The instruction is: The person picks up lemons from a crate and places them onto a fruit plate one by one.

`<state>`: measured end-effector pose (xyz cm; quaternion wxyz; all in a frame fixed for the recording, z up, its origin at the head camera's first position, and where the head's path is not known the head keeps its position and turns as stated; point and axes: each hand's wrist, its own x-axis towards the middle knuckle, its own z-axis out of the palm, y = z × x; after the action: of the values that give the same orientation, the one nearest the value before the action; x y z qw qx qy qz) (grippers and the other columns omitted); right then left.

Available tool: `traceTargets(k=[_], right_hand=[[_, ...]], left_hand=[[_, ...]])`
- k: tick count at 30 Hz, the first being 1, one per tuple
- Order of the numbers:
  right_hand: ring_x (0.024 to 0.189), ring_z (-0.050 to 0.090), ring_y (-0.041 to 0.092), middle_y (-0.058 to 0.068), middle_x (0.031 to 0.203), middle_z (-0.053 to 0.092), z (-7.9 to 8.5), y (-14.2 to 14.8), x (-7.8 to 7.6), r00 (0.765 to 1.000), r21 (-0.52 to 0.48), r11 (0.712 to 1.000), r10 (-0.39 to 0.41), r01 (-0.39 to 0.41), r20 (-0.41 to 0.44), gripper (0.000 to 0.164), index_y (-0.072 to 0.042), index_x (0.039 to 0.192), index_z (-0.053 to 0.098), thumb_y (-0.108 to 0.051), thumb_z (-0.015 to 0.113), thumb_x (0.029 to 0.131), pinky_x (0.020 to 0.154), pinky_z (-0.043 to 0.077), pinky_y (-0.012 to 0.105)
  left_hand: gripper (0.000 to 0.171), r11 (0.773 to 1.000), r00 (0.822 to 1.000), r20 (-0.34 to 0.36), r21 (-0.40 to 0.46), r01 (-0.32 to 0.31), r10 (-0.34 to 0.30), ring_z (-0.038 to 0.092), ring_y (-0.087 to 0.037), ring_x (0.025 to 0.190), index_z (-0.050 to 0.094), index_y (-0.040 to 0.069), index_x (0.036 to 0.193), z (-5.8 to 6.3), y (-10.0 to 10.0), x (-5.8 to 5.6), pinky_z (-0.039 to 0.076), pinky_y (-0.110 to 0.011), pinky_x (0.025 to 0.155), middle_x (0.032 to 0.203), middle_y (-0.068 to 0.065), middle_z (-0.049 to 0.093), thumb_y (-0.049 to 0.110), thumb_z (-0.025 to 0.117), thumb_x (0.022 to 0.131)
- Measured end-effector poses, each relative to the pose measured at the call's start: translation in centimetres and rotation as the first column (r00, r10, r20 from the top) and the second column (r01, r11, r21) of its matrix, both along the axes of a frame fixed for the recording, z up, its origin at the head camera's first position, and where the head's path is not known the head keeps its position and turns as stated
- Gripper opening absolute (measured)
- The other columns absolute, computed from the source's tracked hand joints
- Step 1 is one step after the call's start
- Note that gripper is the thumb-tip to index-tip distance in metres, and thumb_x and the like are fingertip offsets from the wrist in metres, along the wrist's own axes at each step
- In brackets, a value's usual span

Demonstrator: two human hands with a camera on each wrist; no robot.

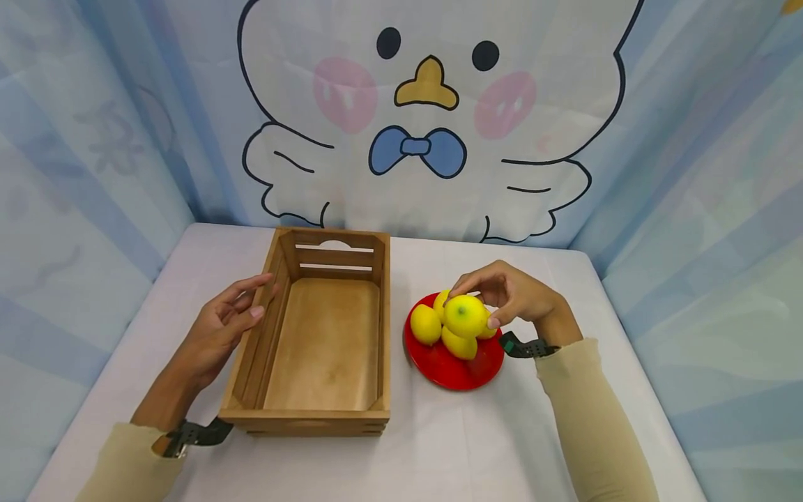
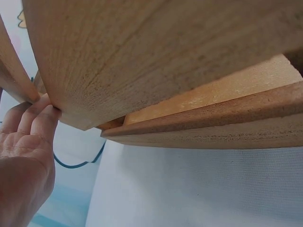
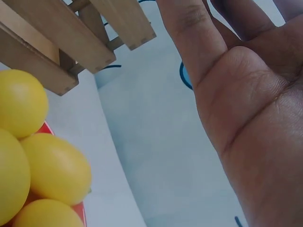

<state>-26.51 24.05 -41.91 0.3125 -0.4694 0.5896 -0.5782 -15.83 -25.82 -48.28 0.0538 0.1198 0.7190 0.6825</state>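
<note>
My right hand [image 1: 508,293] pinches a yellow lemon [image 1: 465,316] between thumb and fingers, over the other lemons. Several lemons [image 1: 426,325] lie beneath and around it on a round red plate [image 1: 454,376]. In the right wrist view the plate's lemons [image 3: 54,168] fill the left side and the palm shows at right; the held lemon is outside that view. My left hand [image 1: 222,324] rests against the left side of an open wooden crate [image 1: 384,335], its fingers loosely extended at the upper edge. Its fingertips [image 2: 45,120] touch the slats in the left wrist view.
The crate stands left of the plate on a white-covered table [image 1: 439,446], its slatted end towards the back. Printed curtains [image 1: 414,202] hang behind the table and on both sides.
</note>
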Motion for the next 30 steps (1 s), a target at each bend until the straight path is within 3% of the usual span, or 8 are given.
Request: traceTargets(k=[12,21,26,30], right_hand=[[0.118,0.064,0.025,0.011,0.132,0.073,-2.0,2.0,1.5,0.996,-0.003,0.997,-0.083,0.083,0.033,0.051,-0.003,0.135,0.071,-0.002,0.076,0.085,0.104,0.059,0.039],[0.123,0.064,0.02,0.007,0.139,0.07,-3.6,3.0,3.4,0.984,-0.02,0.985,-0.168,0.169,0.064,0.054,-0.006,0.14,0.069,0.0,0.075,0.086,0.102,0.061,0.036],[0.122,0.066,0.018,0.007,0.141,0.069,-4.3,3.6,4.5,0.967,0.007,0.969,-0.245,0.245,0.071,0.054,-0.006,0.141,0.068,0.001,0.076,0.087,0.1,0.061,0.036],[0.127,0.064,0.019,0.007,0.142,0.07,-4.3,3.5,5.7,0.938,0.074,0.937,-0.344,0.341,0.036,0.054,0.0,0.139,0.067,-0.001,0.08,0.087,0.1,0.061,0.037]], left_hand=[[0.056,1.0,1.0,-0.004,0.026,0.014,-0.014,0.046,0.003,0.147,0.039,0.013,0.164,-0.1,-0.1,0.0,0.042,-0.008,0.107,0.175,-0.016,0.031,0.011,0.056,0.111],[0.056,1.0,1.0,0.003,0.013,0.012,-0.012,0.045,0.003,0.148,0.039,0.015,0.164,0.0,-0.1,0.0,0.042,-0.007,0.106,0.176,-0.015,0.029,0.012,0.056,0.111],[0.056,1.0,1.0,-0.002,0.017,0.012,-0.012,0.046,0.004,0.147,0.039,0.014,0.164,0.0,-0.1,0.0,0.042,-0.007,0.107,0.175,-0.015,0.029,0.012,0.056,0.111],[0.055,0.999,1.0,-0.01,0.03,0.015,-0.014,0.047,0.004,0.146,0.039,0.013,0.164,0.1,0.0,0.1,0.043,-0.008,0.107,0.175,-0.016,0.03,0.011,0.056,0.111]])
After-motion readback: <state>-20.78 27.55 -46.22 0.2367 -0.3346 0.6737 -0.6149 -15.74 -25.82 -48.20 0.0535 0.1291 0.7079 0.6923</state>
